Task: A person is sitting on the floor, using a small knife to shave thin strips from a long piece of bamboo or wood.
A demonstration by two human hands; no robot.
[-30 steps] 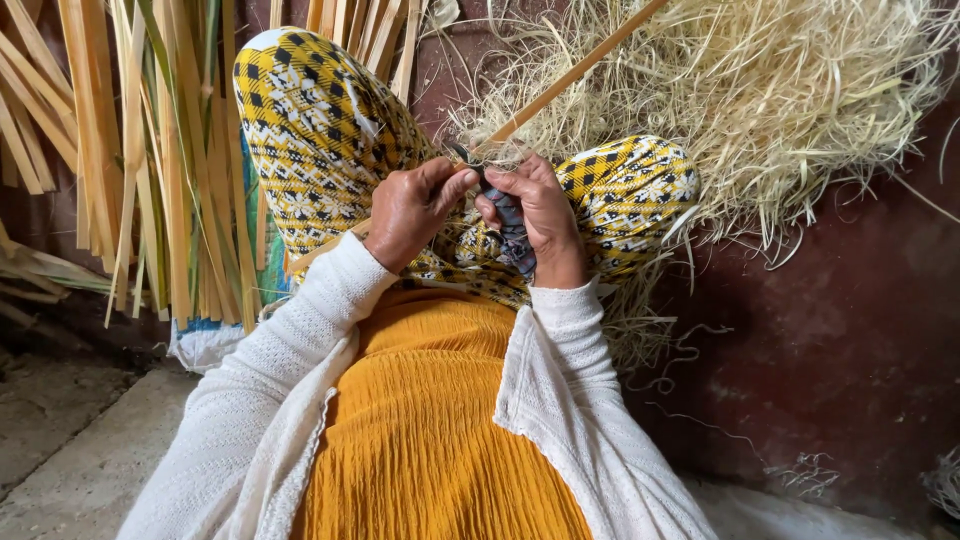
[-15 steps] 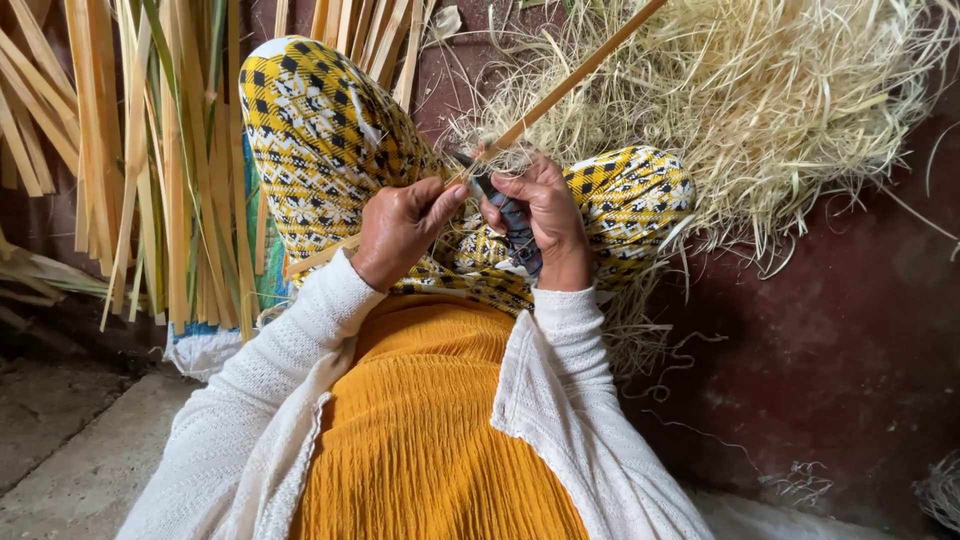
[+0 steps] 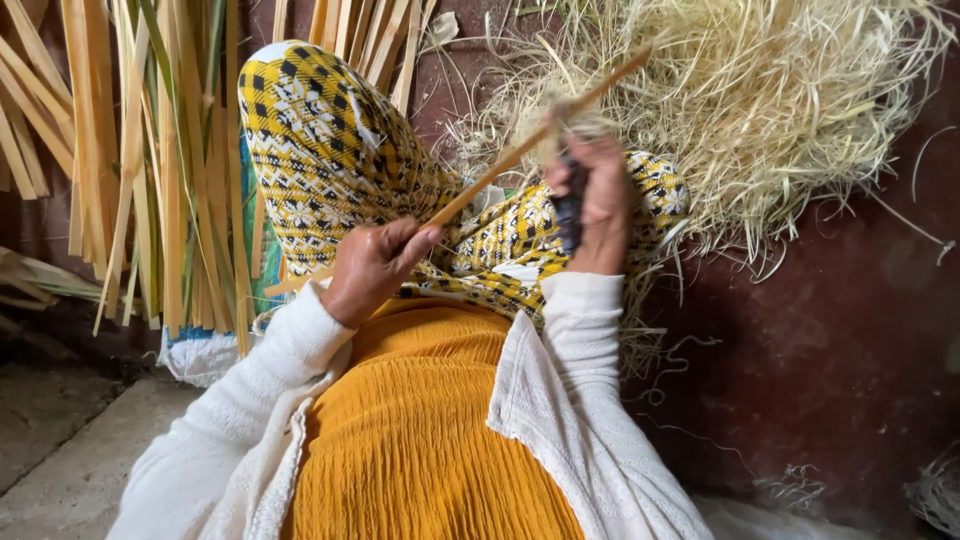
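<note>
A long, thin bamboo strip runs slantwise across the middle of the view, from about 8 o'clock near the person's lap up to 1 o'clock over the straw. It is pale tan-orange, flat and narrow, straight along its length, with a smooth face; its upper end is blurred.

The left hand pinches the strip's lower part between thumb and curled fingers, just above the yellow-and-black patterned skirt covering the raised knees. The right hand is closed in a fist around a dark-handled knife, held upright against the strip at about 1 o'clock from the left hand; the blade itself is too blurred to make out. Fine pale shavings cling at the spot where the knife meets the strip.

Behind the right hand, from 12 to 2 o'clock, lies a big heap of curly straw-coloured shavings. At 10 o'clock a bundle of wider bamboo slats leans upright against a dark reddish wall. White knitted sleeves and a mustard ribbed top fill the lower frame.
</note>
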